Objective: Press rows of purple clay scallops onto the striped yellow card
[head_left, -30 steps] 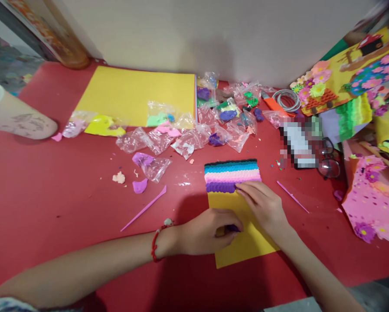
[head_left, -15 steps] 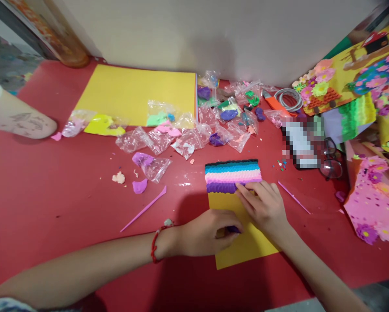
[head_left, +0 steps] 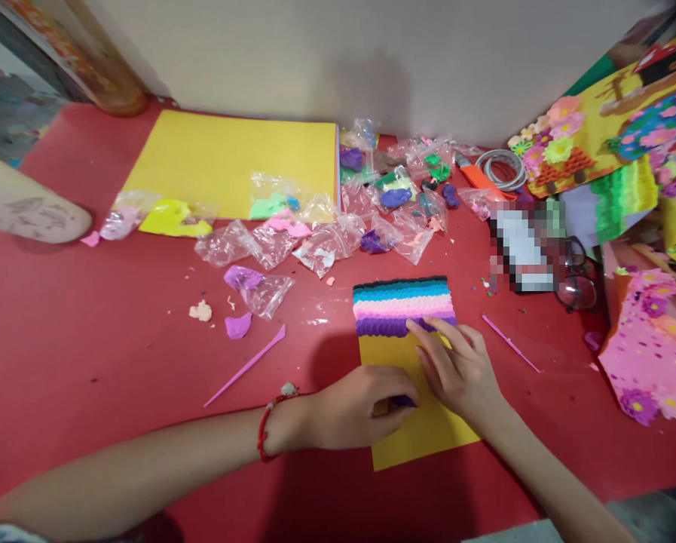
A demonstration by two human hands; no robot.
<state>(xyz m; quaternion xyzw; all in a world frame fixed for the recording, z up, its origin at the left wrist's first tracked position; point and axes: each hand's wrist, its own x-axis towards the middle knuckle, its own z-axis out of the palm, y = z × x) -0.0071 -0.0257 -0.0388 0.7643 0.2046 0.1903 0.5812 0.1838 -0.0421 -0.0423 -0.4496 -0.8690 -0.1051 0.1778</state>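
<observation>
Since the earlier frame, the right hand has spread its fingers slightly; it is loosely open, gripping nothing visible, fingertips on the purple row, which runs sideways across the yellow card, right of frame centre. Below, the farther left hand pinches purple clay.

Light glints on the table, a soft shadow dims the wall, and edges look stretched.
</observation>
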